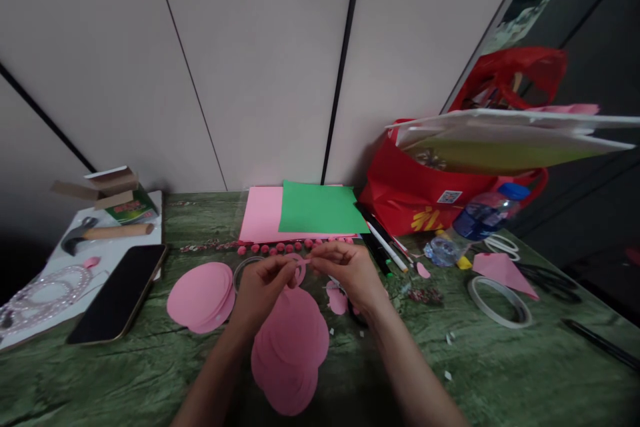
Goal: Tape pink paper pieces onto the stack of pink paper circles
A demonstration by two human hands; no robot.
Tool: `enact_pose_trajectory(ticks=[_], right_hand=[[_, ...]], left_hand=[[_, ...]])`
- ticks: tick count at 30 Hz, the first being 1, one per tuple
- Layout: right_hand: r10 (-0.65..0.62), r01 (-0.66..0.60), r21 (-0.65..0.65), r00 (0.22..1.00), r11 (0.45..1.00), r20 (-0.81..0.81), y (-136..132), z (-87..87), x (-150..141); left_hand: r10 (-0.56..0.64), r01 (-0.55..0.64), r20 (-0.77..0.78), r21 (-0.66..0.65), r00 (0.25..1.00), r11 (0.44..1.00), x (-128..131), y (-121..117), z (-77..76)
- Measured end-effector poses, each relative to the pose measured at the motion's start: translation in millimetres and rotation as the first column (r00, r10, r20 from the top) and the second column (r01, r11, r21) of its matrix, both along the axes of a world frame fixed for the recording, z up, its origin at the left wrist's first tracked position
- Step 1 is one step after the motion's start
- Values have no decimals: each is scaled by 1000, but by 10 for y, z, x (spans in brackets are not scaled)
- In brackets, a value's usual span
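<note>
My left hand [263,287] and my right hand [345,270] are raised close together over the middle of the table, fingertips pinched. Between them is a small pink paper piece [307,259], which both hands appear to grip; its exact shape is unclear. Just behind the left fingertips shows a pink ring shape [301,272]. Below the hands lies an overlapping pile of pink paper circles [290,353]. Another stack of pink paper circles [197,293] rests to the left. Small pink cutouts [337,298] lie under the right hand, partly covered.
Green paper [320,207] lies over pink sheets at the back, with a row of red pompoms [270,250] in front. Right: a red bag [400,180], water bottle [475,220], tape roll [500,303], pens [385,240]. Left: a phone [120,293], hammer [115,231], small box [125,203].
</note>
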State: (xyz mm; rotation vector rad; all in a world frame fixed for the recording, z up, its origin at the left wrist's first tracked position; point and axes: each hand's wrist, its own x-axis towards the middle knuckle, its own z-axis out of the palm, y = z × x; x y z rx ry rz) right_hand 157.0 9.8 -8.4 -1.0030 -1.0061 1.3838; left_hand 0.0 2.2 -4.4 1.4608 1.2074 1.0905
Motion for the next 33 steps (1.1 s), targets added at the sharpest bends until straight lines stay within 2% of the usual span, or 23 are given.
enact_pose_trajectory(ticks=[10,15,22,28,33], right_hand=[[17,-20,56,998,998,56,3,-23,-14],[22,-24,34,997,999,68,0,-19,2],[69,-69,9,997,998,27,2,-1,1],[18,-18,-5,998,1000,-65,16,-26,-25],[12,-12,-7,998,1000,-63,20,-39,-40]], left_hand=[[-13,13,29,3,999,1000,4,-5,19],[-1,2,43,-14,999,1000,9,-8,22],[16,-13,62,-46,998,999,-10,9,-6],[19,-15,67,-59,998,998,-6,17,-24],[18,-16,48,-42,999,999,-11,23,-14]])
